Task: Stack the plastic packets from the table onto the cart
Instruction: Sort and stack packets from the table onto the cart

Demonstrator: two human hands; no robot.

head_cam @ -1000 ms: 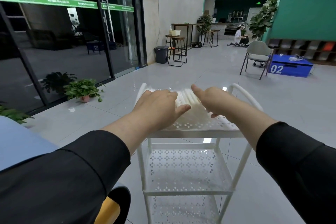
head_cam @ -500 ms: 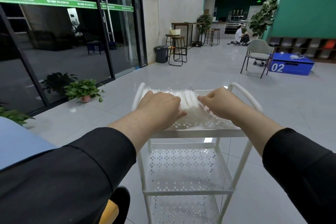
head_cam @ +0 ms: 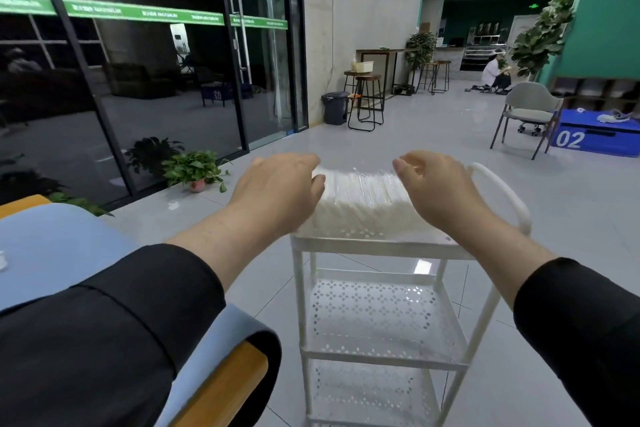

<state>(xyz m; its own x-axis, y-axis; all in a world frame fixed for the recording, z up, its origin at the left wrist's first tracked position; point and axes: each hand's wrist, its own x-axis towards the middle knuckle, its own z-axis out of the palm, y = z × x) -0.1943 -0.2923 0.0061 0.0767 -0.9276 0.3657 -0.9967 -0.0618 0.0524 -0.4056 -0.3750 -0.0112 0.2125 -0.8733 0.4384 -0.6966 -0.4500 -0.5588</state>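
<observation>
While the stack of white plastic-wrapped packets [head_cam: 360, 203] rests on the top perforated shelf of the white three-tier metal cart [head_cam: 377, 315], the left hand [head_cam: 277, 191] and right hand [head_cam: 438, 185] flank its two ends with fingers loosely bent, gripping nothing; whether they touch the wrap cannot be told. The step in hand appears to be squaring the placed stack. The next move likely calls for a return to the blue-topped table [head_cam: 52, 246] at the left for further packets.
</observation>
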